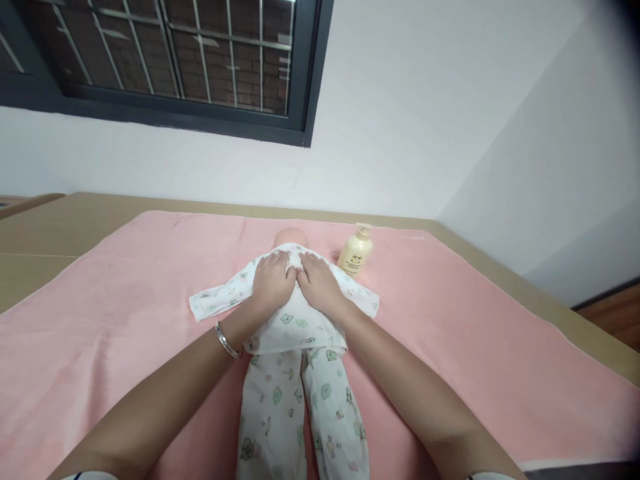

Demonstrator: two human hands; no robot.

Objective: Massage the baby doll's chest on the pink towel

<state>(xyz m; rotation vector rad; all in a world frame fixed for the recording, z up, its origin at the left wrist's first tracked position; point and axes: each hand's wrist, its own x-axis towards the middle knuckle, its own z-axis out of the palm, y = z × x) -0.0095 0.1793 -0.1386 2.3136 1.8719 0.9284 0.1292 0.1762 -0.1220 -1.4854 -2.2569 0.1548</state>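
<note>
A doll's rounded head shows above the collar of a white printed top, whose sleeves spread to both sides. Matching printed trousers extend below it toward me. My left hand lies flat on the upper part of the top, fingers pointing up toward the collar. Beside it my right hand rests flat in the same way, and the two thumbs meet in the middle. Neither hand grasps anything. A silver bangle circles my left wrist.
A pale yellow pump bottle stands just right of the doll's shoulder. Under everything lies a pink cloth on a wooden surface. Behind are a white wall and a dark-framed window with bars.
</note>
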